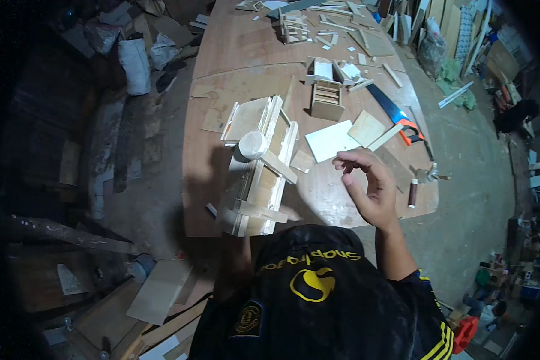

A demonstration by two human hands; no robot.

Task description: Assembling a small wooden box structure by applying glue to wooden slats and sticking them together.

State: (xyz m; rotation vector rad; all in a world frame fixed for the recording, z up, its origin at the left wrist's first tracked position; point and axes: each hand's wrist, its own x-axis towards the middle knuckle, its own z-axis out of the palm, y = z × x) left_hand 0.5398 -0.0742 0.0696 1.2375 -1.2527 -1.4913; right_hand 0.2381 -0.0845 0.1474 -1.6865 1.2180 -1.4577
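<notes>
A long pale wooden frame (269, 174) made of slats is held tilted above the round brown tabletop (246, 54). A pale round disc (252, 144) sits on its upper part. My left hand (227, 217) grips the frame's near end; it is blurred and partly hidden behind the wood. My right hand (367, 185) hovers to the right of the frame, apart from it, fingers curled loosely with nothing visible in them. Just beyond its fingertips a white board (329, 141) lies flat.
On the table lie a small slatted wooden box (327, 99), a handsaw (395, 114) with an orange handle, a hammer (425, 175), plywood offcuts (366, 127) and another frame (294, 27) farther back. Boards and sacks litter the floor on the left.
</notes>
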